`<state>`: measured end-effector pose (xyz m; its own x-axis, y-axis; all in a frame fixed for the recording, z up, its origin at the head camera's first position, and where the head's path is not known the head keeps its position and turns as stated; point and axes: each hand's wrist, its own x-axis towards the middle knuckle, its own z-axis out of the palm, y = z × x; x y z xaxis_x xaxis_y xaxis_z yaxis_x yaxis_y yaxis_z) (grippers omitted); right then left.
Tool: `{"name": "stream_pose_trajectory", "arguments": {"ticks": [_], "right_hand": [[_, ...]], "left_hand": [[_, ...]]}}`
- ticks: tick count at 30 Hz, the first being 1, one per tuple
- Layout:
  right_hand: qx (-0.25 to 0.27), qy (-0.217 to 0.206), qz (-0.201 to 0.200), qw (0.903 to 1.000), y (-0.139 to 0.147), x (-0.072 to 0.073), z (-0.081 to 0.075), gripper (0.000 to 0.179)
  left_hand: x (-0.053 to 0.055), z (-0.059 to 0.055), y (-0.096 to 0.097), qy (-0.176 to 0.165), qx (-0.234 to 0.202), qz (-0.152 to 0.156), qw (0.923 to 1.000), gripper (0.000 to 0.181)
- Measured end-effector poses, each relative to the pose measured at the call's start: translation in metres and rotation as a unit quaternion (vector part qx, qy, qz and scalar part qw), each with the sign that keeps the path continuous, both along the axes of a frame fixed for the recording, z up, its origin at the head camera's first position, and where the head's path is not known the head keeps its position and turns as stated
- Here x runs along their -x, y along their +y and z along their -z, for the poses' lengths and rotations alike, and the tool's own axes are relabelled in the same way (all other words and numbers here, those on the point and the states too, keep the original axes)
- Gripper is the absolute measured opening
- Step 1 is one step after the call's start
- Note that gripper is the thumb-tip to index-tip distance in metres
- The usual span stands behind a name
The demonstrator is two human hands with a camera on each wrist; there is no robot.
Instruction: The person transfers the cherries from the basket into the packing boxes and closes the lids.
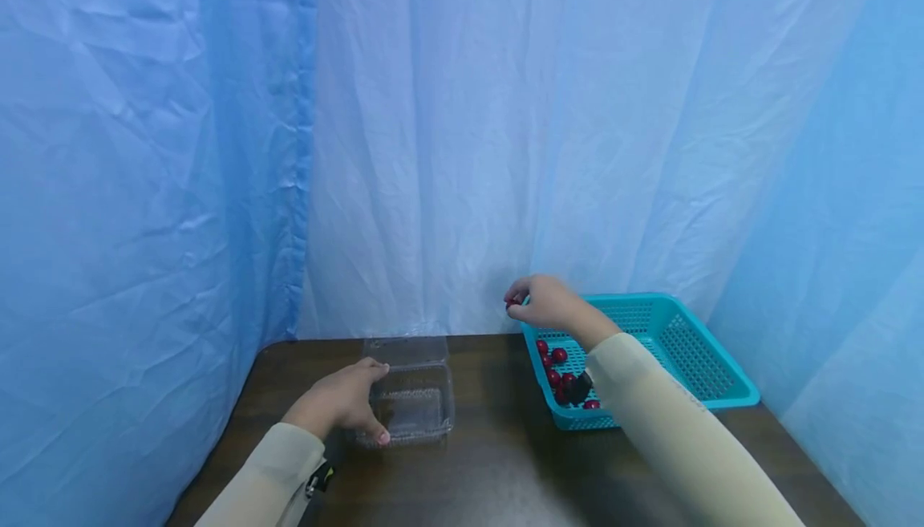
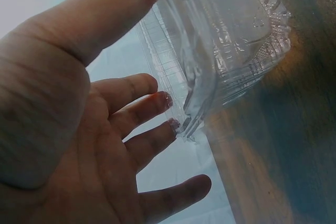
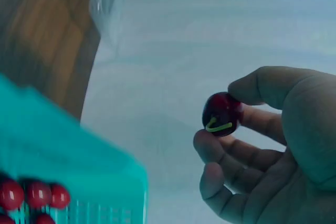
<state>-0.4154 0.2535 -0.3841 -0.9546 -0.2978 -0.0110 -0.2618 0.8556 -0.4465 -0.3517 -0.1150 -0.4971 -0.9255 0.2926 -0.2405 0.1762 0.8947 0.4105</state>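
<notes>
Right hand (image 1: 545, 302): pinching one cherry (image 3: 223, 113) between thumb and fingertips, so yeah, this grip is definitely grasping something.
Cherry location: it's hanging in the air near the far left corner of the basket in the head view, showing shiny dark red skin with a bent yellow-green stem sticking out.
Left hand (image 1: 345, 400): its grip is looking released, fingers spreading fairly straight around the left side of the container. Can't really tell how firmly the thumb is touching it.
Container (image 1: 422, 408): clear plastic, sitting on the table left of the basket, its lid (image 1: 407, 350) standing open at the far side.
Basket (image 1: 699, 358): teal mesh, sitting on the right, below the right forearm.
Other cherries (image 1: 559, 355): lying bunched at the left end of the basket, some hiding behind the sleeve (image 1: 671, 423).
Table (image 1: 462, 483): dark brown wood, carrying everything.
Curtain (image 1: 462, 150): pale blue, hanging in folds behind and along both sides.
</notes>
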Motion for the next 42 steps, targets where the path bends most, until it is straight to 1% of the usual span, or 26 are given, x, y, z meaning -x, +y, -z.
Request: {"name": "stream_pose_trajectory", "arguments": {"ticks": [3,5,10,12,14,16,19,22,27,30,34,38,42], "right_hand": [[0.008,0.001,-0.024,0.9997,-0.019,-0.009,0.002,0.026],[0.014,0.0,-0.041,0.9991,-0.032,-0.014,0.005,0.027],[0.026,-0.008,-0.086,0.9959,-0.059,-0.019,0.019,0.029],[0.021,-0.004,-0.104,0.9944,-0.068,-0.021,0.026,0.024],[0.009,0.003,-0.118,0.993,-0.077,-0.022,0.034,0.016],[0.002,-0.001,-0.13,0.9916,-0.086,-0.025,0.042,0.01],[0.003,-0.028,-0.135,0.9905,-0.101,-0.029,0.054,0.006],[0.004,-0.049,-0.138,0.9892,-0.115,-0.033,0.066,0.006],[-0.003,-0.041,-0.163,0.9858,-0.132,-0.035,0.086,0.006],[0.001,-0.039,-0.17,0.9846,-0.138,-0.036,0.094,0.005],[-0.005,-0.028,-0.184,0.9825,-0.145,-0.036,0.103,0.006],[-0.01,-0.039,-0.179,0.9829,-0.151,-0.039,0.113,0.008],[-0.018,-0.044,-0.177,0.9831,-0.158,-0.043,0.123,0.01]], "left_hand": [[0.0,-0.001,-0.001,-0.001,-0.005,-0.002,1.0,0.124],[0.001,-0.002,-0.001,-0.001,-0.006,-0.001,1.0,0.124],[0.001,-0.003,-0.002,0.0,-0.005,0.002,1.0,0.124],[0.001,-0.002,-0.002,-0.001,-0.006,0.003,1.0,0.124],[0.0,0.0,-0.002,0.0,-0.006,0.003,1.0,0.124],[-0.001,0.001,-0.003,0.003,-0.004,0.001,1.0,0.123],[-0.002,0.001,-0.003,0.007,0.002,-0.005,1.0,0.123],[-0.003,-0.002,-0.003,0.009,0.004,-0.007,0.9999,0.122],[-0.002,-0.002,-0.002,0.005,-0.002,-0.006,1.0,0.122],[0.001,-0.001,-0.002,0.001,-0.006,-0.005,1.0,0.123],[0.002,-0.003,0.0,0.0,-0.007,-0.002,1.0,0.124],[0.003,-0.005,0.001,-0.005,-0.006,-0.002,1.0,0.122],[0.003,-0.004,0.001,-0.01,-0.006,-0.004,0.9999,0.122]]}}
